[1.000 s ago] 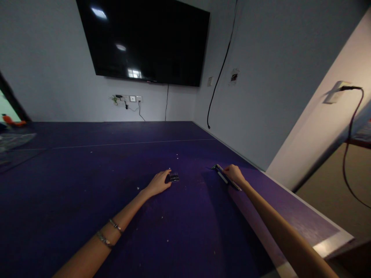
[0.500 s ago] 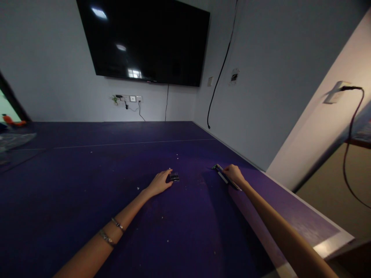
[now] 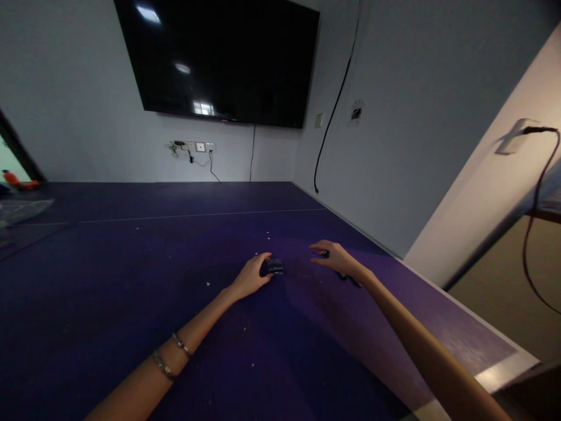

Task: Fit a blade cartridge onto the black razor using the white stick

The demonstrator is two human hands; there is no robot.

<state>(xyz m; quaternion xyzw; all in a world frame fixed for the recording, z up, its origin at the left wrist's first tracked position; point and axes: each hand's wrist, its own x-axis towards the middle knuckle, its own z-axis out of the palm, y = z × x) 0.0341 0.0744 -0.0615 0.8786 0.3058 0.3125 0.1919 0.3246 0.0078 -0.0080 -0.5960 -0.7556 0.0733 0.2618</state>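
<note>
My left hand (image 3: 254, 276) rests low over the purple tabletop, thumb and fingers closed around the near end of a small dark block (image 3: 275, 267). That block has light lines across it, and its exact kind cannot be made out. To the right, my right hand (image 3: 335, 257) has thumb and fingers apart, with nothing gripped between the tips. Beneath this hand and wrist lies a slim, long dark item (image 3: 356, 282), mostly hidden by them. A gap of bare tabletop separates the two hands.
The purple table (image 3: 175, 327) carries scattered white specks. A clear plastic bag (image 3: 26, 211) lies at the far left, near an orange object (image 3: 20, 180). A black cable (image 3: 326, 134) hangs down the wall at right, beside a wall-mounted television (image 3: 228, 58).
My right hand has let go of the slim dark item and moved left, its fingers spreading. My left hand has shifted slightly right with the small block.
</note>
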